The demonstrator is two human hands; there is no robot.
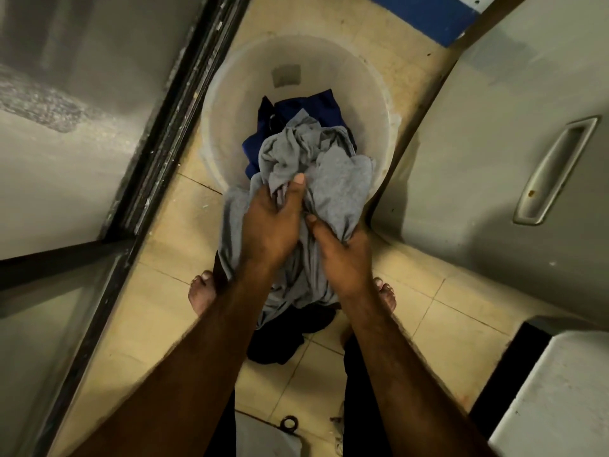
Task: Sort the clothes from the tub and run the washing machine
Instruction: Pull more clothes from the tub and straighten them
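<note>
Tiled floor (158, 301), narrow passage. Left hand (270, 225) and right hand (342, 258) are both closed on a crumpled grey garment (339, 189), bunched over the near rim of the white tub (224, 103); blue clothing (306, 105) lies inside.

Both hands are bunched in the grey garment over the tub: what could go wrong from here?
1. The grey garment hangs past the tub rim toward the feet; its loose end could drag on the tiled floor or be stepped on.
2. The left hand and right hand may lift the blue garment lying under the grey one, mixing the sort.
</note>
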